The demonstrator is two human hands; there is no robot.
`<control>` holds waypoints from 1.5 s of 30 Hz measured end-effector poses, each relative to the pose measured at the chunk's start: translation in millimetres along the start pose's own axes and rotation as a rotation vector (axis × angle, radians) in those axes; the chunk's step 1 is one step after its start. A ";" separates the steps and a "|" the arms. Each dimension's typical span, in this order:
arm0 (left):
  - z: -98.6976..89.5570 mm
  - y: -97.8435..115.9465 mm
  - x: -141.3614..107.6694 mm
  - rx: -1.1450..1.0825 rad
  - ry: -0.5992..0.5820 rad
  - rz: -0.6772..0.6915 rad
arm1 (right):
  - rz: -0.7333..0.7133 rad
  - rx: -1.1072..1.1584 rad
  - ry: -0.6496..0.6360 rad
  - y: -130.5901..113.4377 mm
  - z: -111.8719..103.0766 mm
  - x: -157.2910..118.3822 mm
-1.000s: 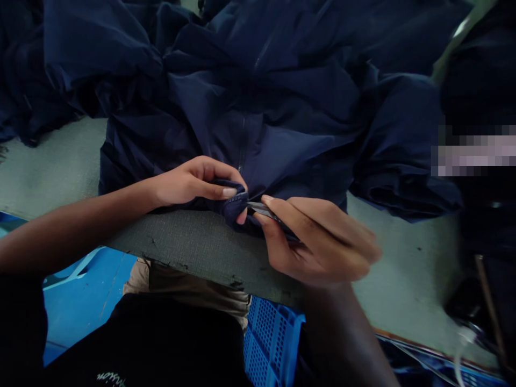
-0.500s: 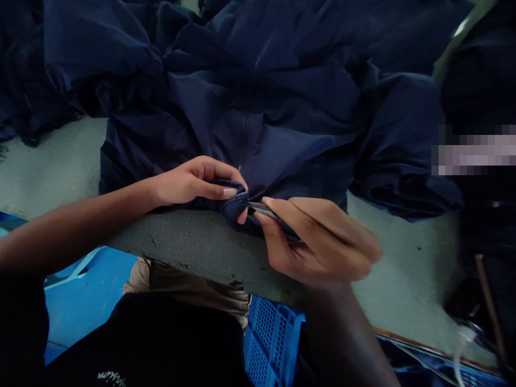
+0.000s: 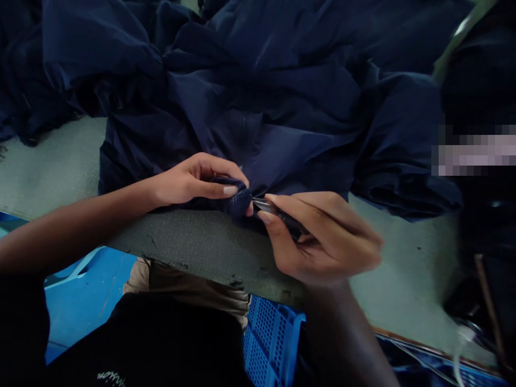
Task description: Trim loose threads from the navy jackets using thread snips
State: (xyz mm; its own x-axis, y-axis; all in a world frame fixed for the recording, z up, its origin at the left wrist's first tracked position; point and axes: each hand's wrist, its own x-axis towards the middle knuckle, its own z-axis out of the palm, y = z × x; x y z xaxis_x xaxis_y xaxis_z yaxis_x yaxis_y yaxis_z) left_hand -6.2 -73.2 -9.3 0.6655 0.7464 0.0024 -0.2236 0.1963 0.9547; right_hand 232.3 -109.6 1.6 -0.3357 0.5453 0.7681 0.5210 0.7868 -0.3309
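Observation:
A dark blue zip-front jacket (image 3: 298,156) lies spread over the table in front of me. My left hand (image 3: 201,180) is closed on a bunched bit of its lower edge, thumb on top, with the folded zipper end (image 3: 237,200) pushed up over the fingers. Pinched between the thumb and fingers of my right hand (image 3: 322,234) is a small pair of thread snips (image 3: 264,204). Their metal tips touch or nearly touch the folded edge beside my left fingertips. Most of the snips' body is hidden inside my right palm.
The grey-green table (image 3: 403,279) has its near edge just below my hands. More dark blue fabric (image 3: 24,80) is heaped at the left. A blue plastic crate (image 3: 274,338) stands below the table edge. A white cable (image 3: 461,344) is at the lower right.
The folded zipper end has turned in my left fingers. My right hand has shifted slightly up and right, and the snips' tips now sit a little higher against the fabric.

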 end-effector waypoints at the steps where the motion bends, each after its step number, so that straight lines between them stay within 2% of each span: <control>1: 0.2 0.2 -0.3 0.009 0.009 0.009 | 0.003 0.002 0.001 -0.2 -0.2 0.1; 24: 8.5 2.7 -0.8 0.179 0.116 0.099 | 0.050 -0.004 -0.018 -1.3 -1.6 0.1; 34: 11.5 -0.5 -0.9 0.154 0.233 0.111 | 0.079 -0.026 0.004 -5.5 0.9 0.4; 45: 10.3 1.2 -1.0 0.183 0.185 0.124 | 0.110 -0.013 -0.011 -5.6 -1.5 1.6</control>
State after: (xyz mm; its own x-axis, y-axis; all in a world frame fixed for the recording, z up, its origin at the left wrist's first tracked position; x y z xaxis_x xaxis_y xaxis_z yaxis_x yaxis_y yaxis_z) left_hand 0.2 -80.2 -5.0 0.4959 0.8644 0.0837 -0.1518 -0.0086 0.9884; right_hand 230.0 -113.5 5.5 -0.2841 0.6317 0.7213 0.5657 0.7178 -0.4059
